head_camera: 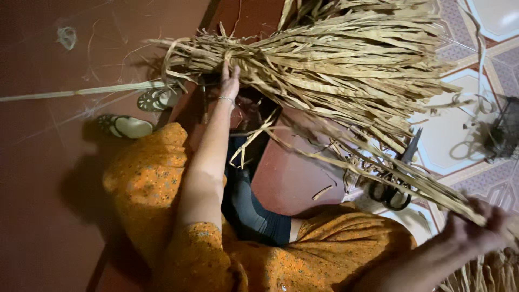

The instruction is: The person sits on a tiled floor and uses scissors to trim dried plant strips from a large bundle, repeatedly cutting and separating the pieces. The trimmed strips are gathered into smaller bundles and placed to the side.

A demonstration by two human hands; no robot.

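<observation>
At the far left a small curl of loose fibre [66, 37] lies on the dark red floor [38, 216], and a long pale stalk [81, 92] runs across it toward the middle. Just below the stalk sit two sandals [125, 126], one beside the other, close to the person's knee, which is covered in orange patterned cloth [146, 178].

The left hand [229, 81] reaches straight out from there, a thin bangle [225, 99] at the wrist. Its fingers are stretched and pressed against the tied neck of a big bundle of dried straw-coloured leaf strips [346, 59] — touching it rather than wrapped round it, as far as I can see. The bundle lies across the floor, narrow at the hand and fanning wide to the right, partly over the pale patterned tiles [459, 130].

Loose strips trail down from it toward the lower right. A pair of black-handled scissors [397, 178] rests on the floor among them, blades pointing up into the bundle.

At the lower right edge the right hand [478, 230] is blurred; its fingers seem closed round the end of a long bunch of strips [421, 186] drawn out from the bundle — the grip itself is hard to make out. A dark wiry object [503, 130] sits at the far right.
</observation>
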